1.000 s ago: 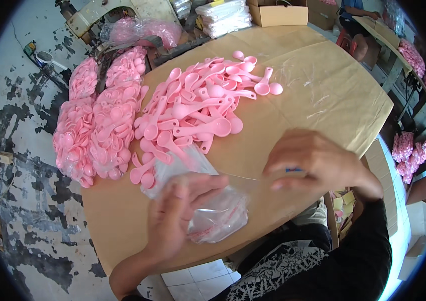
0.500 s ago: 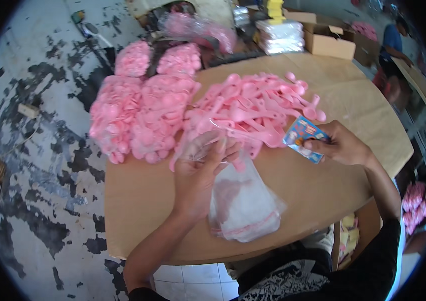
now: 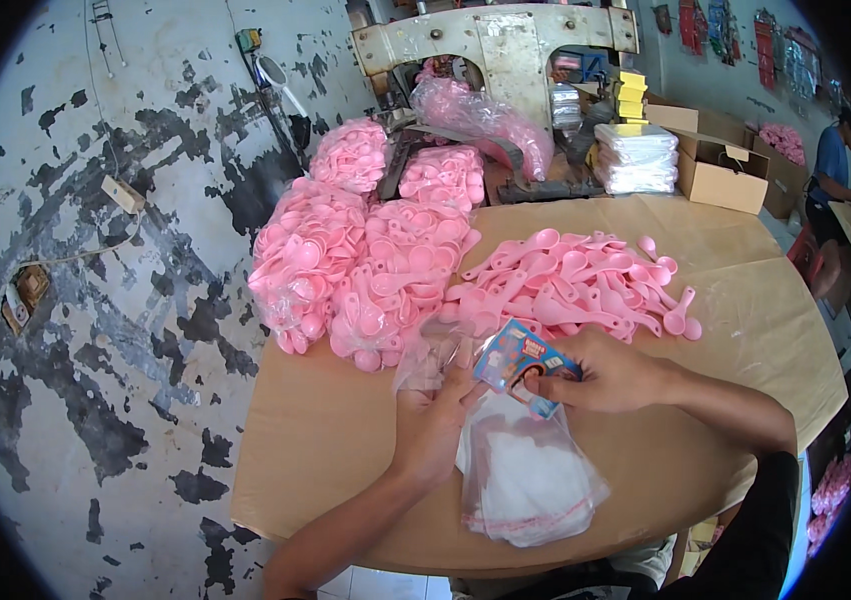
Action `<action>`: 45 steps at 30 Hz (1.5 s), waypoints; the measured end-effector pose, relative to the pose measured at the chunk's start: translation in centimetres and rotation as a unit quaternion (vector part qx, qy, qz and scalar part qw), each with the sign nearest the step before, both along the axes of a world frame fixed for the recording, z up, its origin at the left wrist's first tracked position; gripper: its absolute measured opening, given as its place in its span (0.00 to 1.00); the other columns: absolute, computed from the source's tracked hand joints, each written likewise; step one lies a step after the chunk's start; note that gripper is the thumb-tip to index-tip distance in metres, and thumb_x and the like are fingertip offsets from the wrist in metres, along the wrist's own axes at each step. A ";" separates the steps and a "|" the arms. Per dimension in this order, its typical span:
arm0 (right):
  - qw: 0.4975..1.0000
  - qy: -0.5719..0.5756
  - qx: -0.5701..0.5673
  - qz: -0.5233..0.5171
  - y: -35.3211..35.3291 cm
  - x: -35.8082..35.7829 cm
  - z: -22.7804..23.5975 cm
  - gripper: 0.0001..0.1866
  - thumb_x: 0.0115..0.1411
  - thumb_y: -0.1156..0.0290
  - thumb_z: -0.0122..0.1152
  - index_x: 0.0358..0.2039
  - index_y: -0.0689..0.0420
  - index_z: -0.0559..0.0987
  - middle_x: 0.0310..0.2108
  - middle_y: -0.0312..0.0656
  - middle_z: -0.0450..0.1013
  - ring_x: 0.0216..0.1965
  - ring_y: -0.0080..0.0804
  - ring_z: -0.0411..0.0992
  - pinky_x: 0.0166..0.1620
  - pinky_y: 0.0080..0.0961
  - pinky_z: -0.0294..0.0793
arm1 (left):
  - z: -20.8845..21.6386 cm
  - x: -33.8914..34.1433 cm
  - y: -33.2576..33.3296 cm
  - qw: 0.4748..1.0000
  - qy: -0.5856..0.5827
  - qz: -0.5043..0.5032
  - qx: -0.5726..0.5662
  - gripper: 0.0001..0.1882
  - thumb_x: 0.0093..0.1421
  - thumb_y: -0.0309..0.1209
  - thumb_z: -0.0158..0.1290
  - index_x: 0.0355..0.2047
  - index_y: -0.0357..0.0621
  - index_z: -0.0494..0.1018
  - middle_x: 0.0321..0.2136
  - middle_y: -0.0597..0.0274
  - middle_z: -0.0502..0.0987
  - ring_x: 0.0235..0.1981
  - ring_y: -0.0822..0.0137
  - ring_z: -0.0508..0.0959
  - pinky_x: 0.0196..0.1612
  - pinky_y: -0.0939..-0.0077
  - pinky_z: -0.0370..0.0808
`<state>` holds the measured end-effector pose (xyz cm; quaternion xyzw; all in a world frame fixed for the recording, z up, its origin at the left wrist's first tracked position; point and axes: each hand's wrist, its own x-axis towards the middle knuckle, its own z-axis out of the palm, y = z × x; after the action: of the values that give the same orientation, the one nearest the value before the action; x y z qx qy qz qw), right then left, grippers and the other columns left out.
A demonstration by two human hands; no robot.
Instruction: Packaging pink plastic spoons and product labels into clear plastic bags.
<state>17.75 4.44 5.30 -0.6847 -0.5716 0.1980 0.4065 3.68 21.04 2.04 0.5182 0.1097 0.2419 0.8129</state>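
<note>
- At 10 o'clock: bagged spoons, lumpy pink packs in crinkly clear film.
- Centre, slightly left: clear bag, thin and limp, gripped in left hand; finger placement partly hidden.
- Centre: card, flat, stiff-looking, blue, rectangular, right beside the left fingertips; touching or not, can't tell.
- At 5 o'clock from card: flat bag stack, whitish, slippery-looking film, reddish strip along near edge, on the tan table.
- At 1 o'clock: loose spoons, smooth pink plastic, round bowls, heaped.
- At 3 o'clock from card: right hand, card pinched under thumb.
- Step, my read: bringing card to bag. Next move calls for mouth spread, card edge lined up.
</note>
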 end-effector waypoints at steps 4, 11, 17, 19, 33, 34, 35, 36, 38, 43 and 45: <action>1.000 0.010 -0.020 0.003 0.0 0.0 -0.6 0.12 0.64 0.67 0.60 0.43 0.60 0.79 0.26 0.41 0.76 0.25 0.23 0.72 0.31 0.28 0.72 | -1.1 0.6 0.8 0.999 0.014 -0.036 0.014 0.24 0.69 0.36 0.51 0.61 0.37 0.66 0.52 0.61 0.75 0.48 0.75 0.76 0.51 0.78 0.76; 0.996 0.072 0.002 0.046 -0.3 0.7 -1.5 0.10 0.64 0.70 0.59 0.43 0.61 0.80 0.27 0.39 0.77 0.26 0.22 0.73 0.31 0.27 0.74 | -1.8 0.4 0.2 0.990 0.031 -0.116 0.069 0.17 0.68 0.31 0.53 0.54 0.36 0.72 0.45 0.60 0.80 0.41 0.75 0.79 0.46 0.80 0.77; 0.972 0.234 0.004 0.001 -0.5 -0.4 -1.7 0.09 0.66 0.70 0.58 0.41 0.62 0.80 0.24 0.32 0.72 0.27 0.15 0.69 0.32 0.19 0.73 | -1.3 0.5 -1.6 0.985 0.034 -0.098 0.137 0.21 0.66 0.26 0.54 0.58 0.36 0.66 0.52 0.55 0.74 0.48 0.69 0.77 0.51 0.75 0.76; 0.971 0.237 0.033 -0.008 -0.3 -0.6 -3.0 0.10 0.66 0.69 0.58 0.42 0.62 0.80 0.25 0.33 0.72 0.27 0.15 0.69 0.32 0.19 0.73 | -1.6 0.8 -1.9 0.981 0.020 -0.105 0.164 0.25 0.65 0.24 0.54 0.61 0.36 0.61 0.59 0.50 0.69 0.54 0.64 0.75 0.55 0.70 0.75; 0.978 0.161 0.106 0.085 -1.0 0.0 -3.4 0.12 0.60 0.69 0.65 0.40 0.63 0.80 0.36 0.46 0.78 0.30 0.24 0.74 0.34 0.22 0.72 | -2.4 -0.7 0.3 0.928 -0.139 -0.272 0.214 0.25 0.58 0.18 0.58 0.53 0.45 0.62 0.58 0.50 0.68 0.55 0.61 0.74 0.55 0.67 0.75; 0.993 0.092 0.063 0.047 -1.5 1.4 -2.4 0.14 0.59 0.68 0.66 0.42 0.61 0.80 0.39 0.46 0.78 0.32 0.28 0.75 0.37 0.24 0.74 | -2.8 0.0 0.6 0.951 -0.135 -0.239 0.145 0.26 0.58 0.18 0.58 0.54 0.45 0.62 0.57 0.50 0.69 0.54 0.63 0.74 0.54 0.68 0.75; 0.999 0.026 0.025 0.030 -1.3 2.6 -1.7 0.16 0.57 0.67 0.67 0.44 0.60 0.80 0.41 0.46 0.77 0.34 0.32 0.76 0.39 0.27 0.75 | -2.9 0.0 0.8 0.971 -0.121 -0.187 0.084 0.26 0.58 0.18 0.59 0.54 0.44 0.61 0.56 0.51 0.70 0.52 0.64 0.75 0.54 0.69 0.76; 0.999 0.026 0.026 0.032 -1.5 3.6 -1.3 0.16 0.57 0.67 0.67 0.44 0.60 0.80 0.41 0.46 0.77 0.34 0.32 0.76 0.39 0.27 0.75 | -2.9 0.0 1.0 0.984 -0.111 -0.138 0.020 0.27 0.58 0.18 0.59 0.55 0.44 0.61 0.55 0.52 0.71 0.51 0.66 0.75 0.53 0.70 0.76; 0.913 -0.373 0.043 -0.161 -2.4 5.0 -0.4 0.14 0.56 0.67 0.67 0.41 0.59 0.81 0.44 0.44 0.76 0.41 0.37 0.75 0.44 0.34 0.75 | -2.1 -0.1 1.3 0.993 -0.074 -0.087 0.014 0.27 0.59 0.18 0.58 0.56 0.43 0.61 0.55 0.52 0.71 0.51 0.65 0.75 0.54 0.69 0.76; 0.895 -0.418 -0.027 -0.156 -3.2 6.7 -1.8 0.11 0.59 0.71 0.61 0.42 0.58 0.80 0.43 0.45 0.75 0.44 0.43 0.74 0.46 0.40 0.74 | -2.1 0.8 2.1 0.994 -0.082 -0.068 0.017 0.28 0.60 0.18 0.56 0.59 0.41 0.59 0.56 0.51 0.70 0.53 0.64 0.74 0.56 0.68 0.75; 0.893 -0.404 0.053 -0.192 -2.9 6.1 -1.2 0.09 0.60 0.74 0.58 0.40 0.61 0.79 0.33 0.44 0.76 0.35 0.38 0.75 0.40 0.35 0.75 | -2.1 0.7 2.4 0.993 -0.103 -0.049 -0.013 0.27 0.62 0.17 0.55 0.59 0.41 0.59 0.56 0.51 0.70 0.54 0.64 0.74 0.58 0.68 0.73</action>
<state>23.86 1.58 4.09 -0.7796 -0.5534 -0.2085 0.2061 4.41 23.49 -0.11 0.4846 0.0030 0.2529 0.8373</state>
